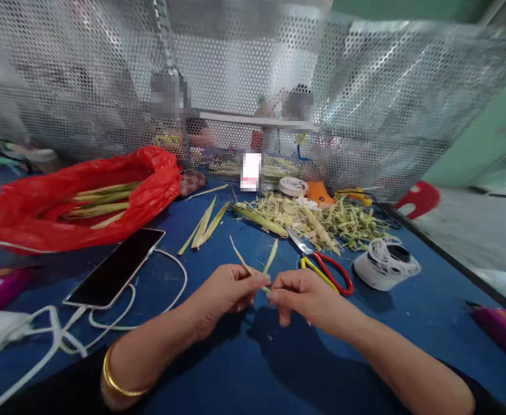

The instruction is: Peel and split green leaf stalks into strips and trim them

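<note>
My left hand (231, 291), with a gold bangle at the wrist, pinches a thin, pale green-yellow leaf strip (241, 256) between thumb and fingertips. Its narrow tip points up and away to the left. My right hand (302, 297) is closed on the strip's near end, its fingertips almost touching those of the left. A second pointed piece of leaf (272, 255) rises between the hands; whether it is joined to the first I cannot tell. Just beyond my right hand lie scissors (322, 265) with red and yellow handles. Loose leaf strips (203, 227) lie farther off on the blue table.
A red plastic bag (158, 184) holding leaf stalks lies at the left, near a phone (117, 268) with white cables (106, 328). Shredded leaf (305, 216) is heaped at the back right, beside a spool of white thread (385, 265). A perforated screen (244, 57) stands behind.
</note>
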{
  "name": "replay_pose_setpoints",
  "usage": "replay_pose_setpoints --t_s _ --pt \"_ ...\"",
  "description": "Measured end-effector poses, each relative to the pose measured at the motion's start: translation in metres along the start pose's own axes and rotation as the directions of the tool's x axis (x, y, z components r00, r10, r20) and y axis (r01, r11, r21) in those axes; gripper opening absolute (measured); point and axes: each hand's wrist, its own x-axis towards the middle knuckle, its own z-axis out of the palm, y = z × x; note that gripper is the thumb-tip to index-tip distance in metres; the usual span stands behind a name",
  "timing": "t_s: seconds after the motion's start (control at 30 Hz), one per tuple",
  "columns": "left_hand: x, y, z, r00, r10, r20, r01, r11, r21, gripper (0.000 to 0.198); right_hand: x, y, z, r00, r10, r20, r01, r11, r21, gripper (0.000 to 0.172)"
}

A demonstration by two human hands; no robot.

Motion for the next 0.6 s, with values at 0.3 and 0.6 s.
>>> replay_pose_setpoints --t_s 0.3,0.6 --pt "0.002 0.002 -0.002 0.999 0.034 -0.020 -0.034 0.999 0.041 0.034 -0.003 0.002 -0.005 0.989 -0.130 0.074 0.134 0.990 -0.053 0.020" --pt "-0.004 -0.003 0.003 0.965 0.034 0.259 -0.099 0.965 0.244 0.025 -0.008 -0.004 -0.002 0.768 -0.562 -0.307 0.380 0.786 -0.488 0.016"
